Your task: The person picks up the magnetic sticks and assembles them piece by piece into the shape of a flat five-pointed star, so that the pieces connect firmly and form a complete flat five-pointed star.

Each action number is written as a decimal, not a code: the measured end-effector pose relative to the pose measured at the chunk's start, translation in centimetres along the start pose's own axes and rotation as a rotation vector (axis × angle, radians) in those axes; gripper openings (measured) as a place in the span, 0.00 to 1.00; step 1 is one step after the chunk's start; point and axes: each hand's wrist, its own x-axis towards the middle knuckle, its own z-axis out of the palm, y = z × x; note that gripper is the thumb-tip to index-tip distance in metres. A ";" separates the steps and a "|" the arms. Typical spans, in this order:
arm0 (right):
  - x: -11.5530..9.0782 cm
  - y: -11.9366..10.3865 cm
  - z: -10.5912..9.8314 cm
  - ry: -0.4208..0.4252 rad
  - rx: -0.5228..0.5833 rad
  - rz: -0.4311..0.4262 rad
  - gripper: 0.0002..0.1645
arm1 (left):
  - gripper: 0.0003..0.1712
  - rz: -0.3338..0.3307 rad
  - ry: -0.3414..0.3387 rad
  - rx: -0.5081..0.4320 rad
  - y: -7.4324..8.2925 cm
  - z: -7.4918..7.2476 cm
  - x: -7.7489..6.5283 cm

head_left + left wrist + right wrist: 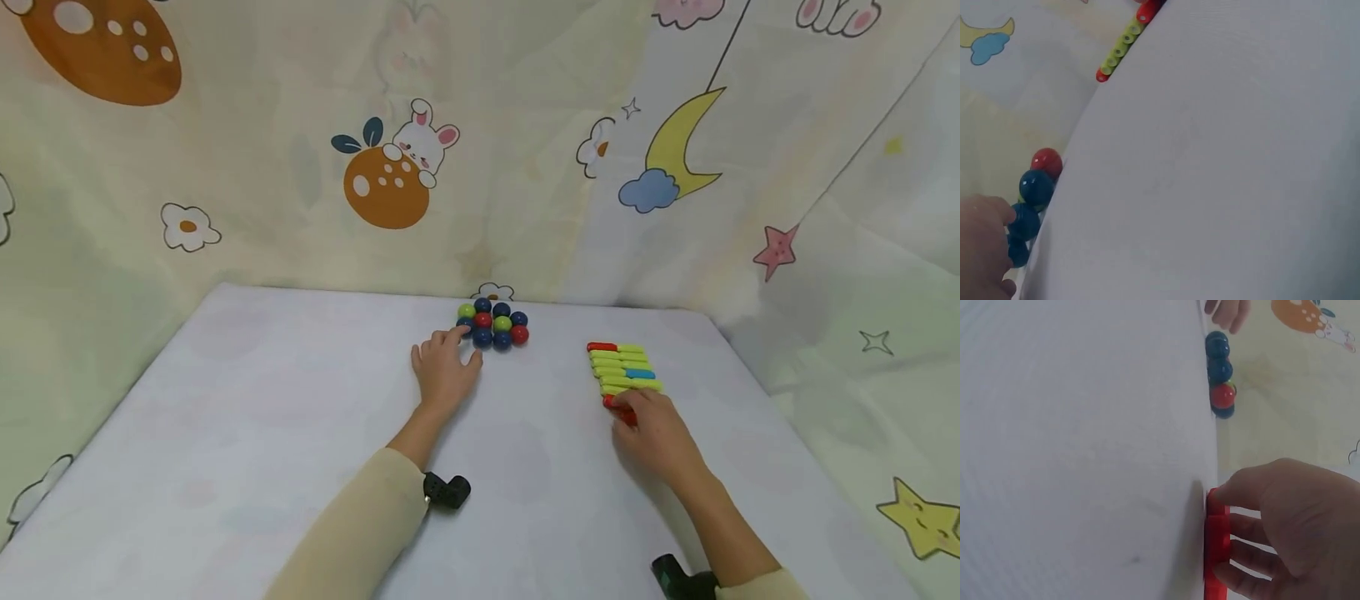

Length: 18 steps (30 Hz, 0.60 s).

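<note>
My left hand (pixel 444 372) had its fingers loosely extended and thumb spread away, gripping nothing; one fingertip touched a dark blue ball (pixel 465 322). The cluster of glossy balls (pixel 501 323), dark blue, red and lime green, sat packed together on the white tabletop (pixel 536 467), just ahead and right of those fingers. Further right, a row of lime-green sticks (pixel 621 364), with red and blue parts, lay just beyond my right fingers. My right hand (pixel 660 437) was nearly closed, thumb and fingertips bent about a red stick (pixel 1217 540).
</note>
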 end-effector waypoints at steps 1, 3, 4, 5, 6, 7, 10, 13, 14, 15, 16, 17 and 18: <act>0.0 0.1 0.0 -0.007 0.001 -0.007 0.18 | 0.26 0.000 -0.006 0.006 0.2 0.2 0.1; 0.1 0.2 0.0 -0.019 0.004 -0.020 0.15 | 0.27 -0.006 -0.023 0.029 0.4 0.6 0.2; 0.2 0.2 0.0 -0.021 0.004 -0.026 0.14 | 0.28 -0.007 -0.025 0.038 0.6 0.7 0.2; 0.3 0.3 0.0 -0.023 0.001 -0.033 0.14 | 0.28 -0.009 -0.032 0.047 0.7 0.8 0.3; 0.3 0.3 0.0 -0.025 -0.002 -0.038 0.13 | 0.28 -0.010 -0.036 0.058 0.8 0.9 0.3; 0.4 0.3 0.1 -0.026 -0.005 -0.044 0.12 | 0.29 -0.010 -0.040 0.070 0.9 1.0 0.4; 0.4 0.3 0.2 -0.024 -0.016 -0.055 0.09 | 0.29 -0.004 -0.056 0.108 0.9 1.2 0.4; 0.3 0.3 0.2 -0.021 -0.030 -0.068 0.08 | 0.28 0.001 -0.059 0.130 1.0 1.5 0.5; 0.3 0.3 0.2 -0.019 -0.032 -0.073 0.09 | 0.28 0.002 -0.057 0.133 1.0 1.5 0.5; 0.3 0.3 0.2 -0.017 -0.030 -0.080 0.09 | 0.27 0.001 -0.051 0.135 1.0 1.6 0.5; 0.3 0.3 0.2 -0.016 -0.026 -0.086 0.10 | 0.27 0.001 -0.041 0.133 1.0 1.6 0.6; 0.4 0.3 0.2 -0.016 -0.018 -0.094 0.11 | 0.26 0.001 -0.029 0.131 1.1 1.6 0.7; 0.4 0.3 0.2 -0.016 -0.009 -0.101 0.12 | 0.26 0.002 -0.018 0.128 1.1 1.5 0.7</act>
